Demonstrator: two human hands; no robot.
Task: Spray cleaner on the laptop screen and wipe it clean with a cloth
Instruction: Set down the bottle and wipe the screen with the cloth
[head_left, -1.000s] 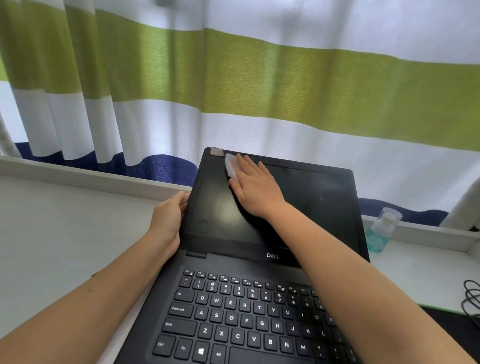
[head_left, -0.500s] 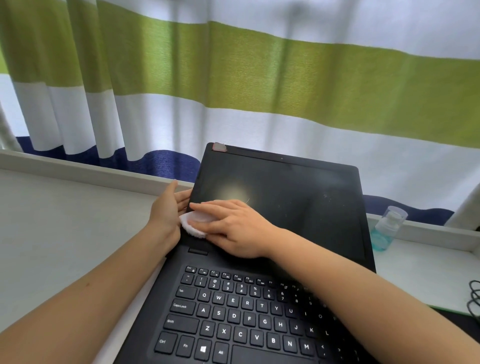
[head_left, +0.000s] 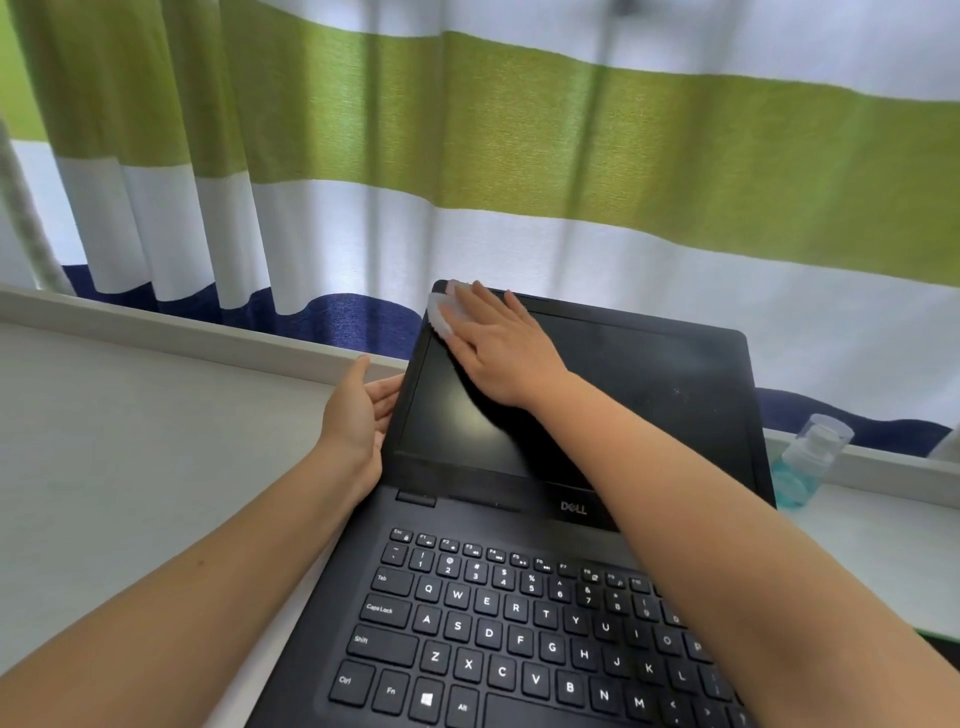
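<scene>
Head: 1 laptop (head_left: 649, 395), 1 cloth (head_left: 441, 313), 1 btl (head_left: 810, 462), L hand (head_left: 356, 415), R hand (head_left: 498, 348).

We look through a single wide-angle camera worn on the person's head, facing forward and down over a pale desk (head_left: 130, 467). It sits close. The open laptop (head_left: 519, 597) fills the lower middle, its keyboard cut off by the frame's bottom edge and its screen (head_left: 649, 395) leaning away from us. Both forearms enter from the bottom corners. The left hand (head_left: 358, 415) is at the screen's left edge, the right hand (head_left: 498, 353) at its top left corner. Beyond the desk's far edge, a striped curtain (head_left: 519, 156) fills the upper half. A spray bottle (head_left: 808, 462) stands by the desk's far edge, near the frame's right border.
</scene>
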